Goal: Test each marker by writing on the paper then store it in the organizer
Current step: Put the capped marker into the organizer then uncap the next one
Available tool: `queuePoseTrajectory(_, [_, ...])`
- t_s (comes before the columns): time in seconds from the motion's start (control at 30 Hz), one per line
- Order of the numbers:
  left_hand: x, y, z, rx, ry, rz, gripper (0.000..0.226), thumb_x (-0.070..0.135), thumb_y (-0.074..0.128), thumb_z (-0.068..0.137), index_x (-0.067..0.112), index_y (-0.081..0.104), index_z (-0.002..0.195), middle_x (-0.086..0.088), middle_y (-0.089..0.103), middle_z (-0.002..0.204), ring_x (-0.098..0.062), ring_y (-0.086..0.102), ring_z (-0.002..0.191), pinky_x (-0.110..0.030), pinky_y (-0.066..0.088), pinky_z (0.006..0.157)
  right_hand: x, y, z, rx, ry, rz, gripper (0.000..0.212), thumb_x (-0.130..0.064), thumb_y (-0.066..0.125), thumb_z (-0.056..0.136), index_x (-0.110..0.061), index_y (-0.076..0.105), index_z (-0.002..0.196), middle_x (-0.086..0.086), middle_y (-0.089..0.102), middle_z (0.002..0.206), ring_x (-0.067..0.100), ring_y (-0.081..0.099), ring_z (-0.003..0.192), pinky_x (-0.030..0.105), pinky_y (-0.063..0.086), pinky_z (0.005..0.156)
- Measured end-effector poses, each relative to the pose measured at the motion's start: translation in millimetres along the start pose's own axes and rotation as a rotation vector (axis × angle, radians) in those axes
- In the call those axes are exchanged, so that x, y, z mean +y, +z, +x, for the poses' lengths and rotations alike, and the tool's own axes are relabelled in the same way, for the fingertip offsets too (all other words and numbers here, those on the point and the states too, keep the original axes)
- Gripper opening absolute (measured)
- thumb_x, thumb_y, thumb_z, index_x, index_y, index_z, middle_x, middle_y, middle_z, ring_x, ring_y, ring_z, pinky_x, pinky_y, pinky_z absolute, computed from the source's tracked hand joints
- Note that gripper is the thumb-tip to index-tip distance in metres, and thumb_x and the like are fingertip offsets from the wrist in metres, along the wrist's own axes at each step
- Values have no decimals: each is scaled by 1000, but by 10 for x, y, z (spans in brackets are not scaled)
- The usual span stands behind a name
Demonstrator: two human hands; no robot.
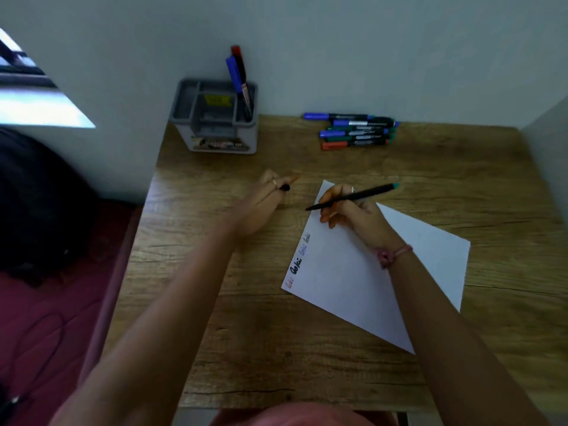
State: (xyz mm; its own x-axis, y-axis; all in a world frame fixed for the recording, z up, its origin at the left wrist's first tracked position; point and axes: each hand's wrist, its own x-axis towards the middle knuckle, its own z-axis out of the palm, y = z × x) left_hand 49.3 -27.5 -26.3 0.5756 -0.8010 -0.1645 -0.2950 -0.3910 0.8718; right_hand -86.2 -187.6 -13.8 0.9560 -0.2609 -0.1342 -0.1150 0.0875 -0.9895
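Holding: the right hand (353,210) grips an uncapped marker (353,196), tip at the upper left edge of the paper (353,272), teal end pointing up and right.
Left hand (261,204): resting on the table (246,333) left of the sheet, fingers curled round a black cap (284,188) (the marker's, by the look).
Paper: tilted, four short scribbled words along its left edge.
Organizer (215,118): far left by the wall, markers standing in its right compartment.
Loose markers (356,132): piled well beyond the hands.
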Motion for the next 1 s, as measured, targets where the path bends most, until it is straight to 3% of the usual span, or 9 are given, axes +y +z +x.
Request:
queuePoseTrajectory(0.13, [65,61,-240,30,-3,-3,36,23,47,97,25,50,132,23,46,102,5,48,94,-14,34,80,-116,41,-129,102,-51,64,20,-9,41,81,-8,60,88,3,69,75,17,67,72,23,53,63])
queuePoseTrajectory(0.23, [142,99,-403,95,18,-268,33,13,58,90,27,57,120,12,63,113,-1,59,106,-20,46,90,-196,48,-208,137,-86,92,9,-8,46,82,-9,53,87,4,70,70,19,68,69,24,54,62])
queuePoseTrajectory(0.37, [239,96,-510,158,46,-347,22,7,64,85,19,61,103,1,70,103,-10,65,98,-25,51,87,-323,59,-291,129,-115,97,13,2,47,91,-9,52,87,5,71,73,22,69,72,26,55,65])
queuePoseTrajectory(0.53, [325,76,-562,174,99,-335,18,4,63,84,10,62,101,1,70,100,-9,66,95,-20,51,82,-443,92,-348,108,-114,58,17,4,46,92,-10,54,85,5,71,72,23,70,72,28,55,67])
queuePoseTrajectory(0.73, [408,79,-628,156,135,-335,20,2,63,84,17,64,97,3,69,96,-9,66,93,-20,51,79,-486,73,-404,87,-127,-70,5,2,53,89,1,56,93,5,72,75,22,70,73,28,56,66])
queuePoseTrajectory(0.8, [437,59,-649,144,149,-355,20,2,63,83,18,65,95,1,70,94,-11,66,91,-22,51,79,-523,74,-429,63,-151,-131,13,1,62,84,1,63,96,3,71,80,14,69,72,22,55,65])
queuePoseTrajectory(0.9, [539,36,-669,127,151,-431,19,3,67,78,14,66,93,-3,71,91,-17,67,89,-24,53,78,-580,129,-473,3,-220,-230,24,3,68,79,-12,69,96,0,69,84,6,65,72,18,52,63])
queuePoseTrajectory(1.0, [681,32,-672,238,115,-693,30,9,70,68,9,59,96,-2,71,84,-15,68,82,-22,54,72,-600,190,-507,-21,-247,-116,21,-8,58,87,-15,68,104,3,72,86,15,67,77,25,53,70])
